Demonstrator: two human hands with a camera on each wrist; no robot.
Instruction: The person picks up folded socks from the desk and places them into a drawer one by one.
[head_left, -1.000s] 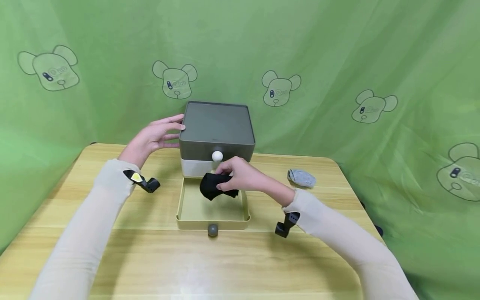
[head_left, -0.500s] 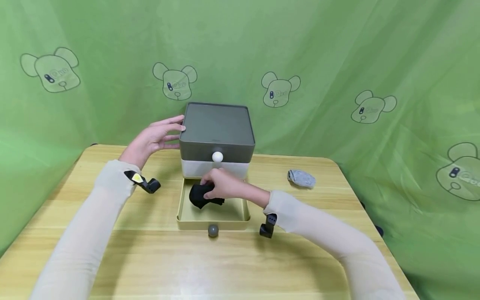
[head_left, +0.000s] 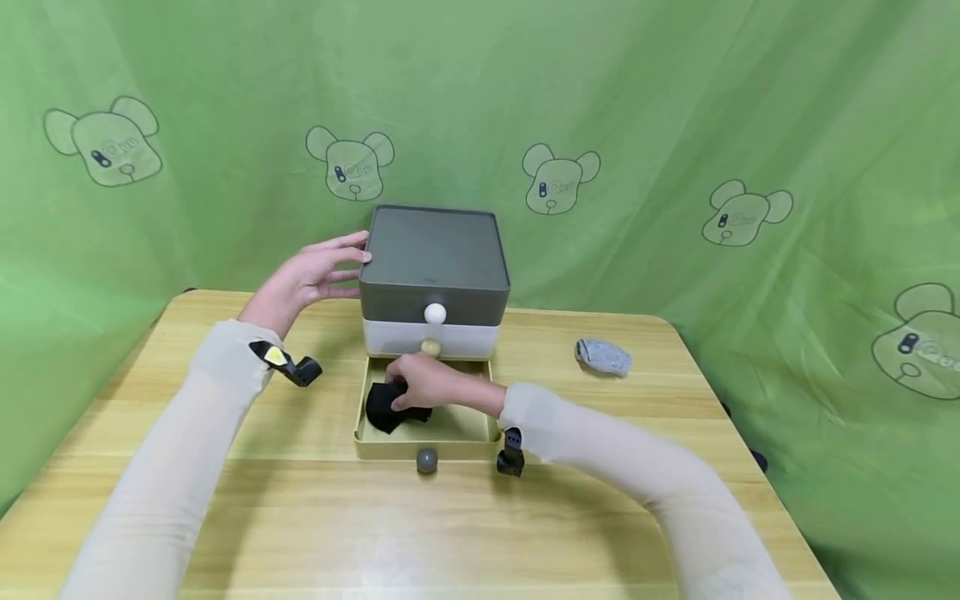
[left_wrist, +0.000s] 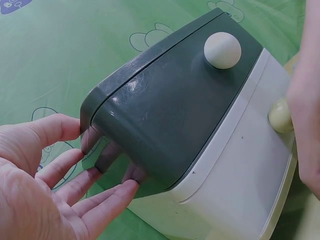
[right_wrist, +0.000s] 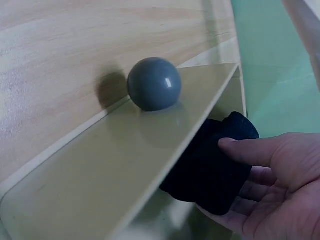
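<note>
My right hand (head_left: 423, 382) pinches a folded black sock (head_left: 386, 408) between thumb and fingers, low inside the pulled-out bottom drawer (head_left: 427, 451). In the right wrist view the sock (right_wrist: 210, 165) sits just behind the drawer's front wall, which bears a grey ball knob (right_wrist: 154, 84). My left hand (head_left: 311, 271) has its fingers extended against the left side of the small drawer box (head_left: 438, 246). The left wrist view shows those fingertips (left_wrist: 129, 186) right at the dark upper drawer's side wall.
A rolled grey sock (head_left: 603, 357) lies on the wooden table (head_left: 315, 517) to the right of the box. The upper dark drawer has a white knob (head_left: 435, 313), and the white middle drawer a yellowish knob (head_left: 431, 348). A green curtain (head_left: 450, 92) hangs behind.
My right hand has moved left and down with the black sock, from above the bottom drawer to inside its left part. My left hand stays against the box.
</note>
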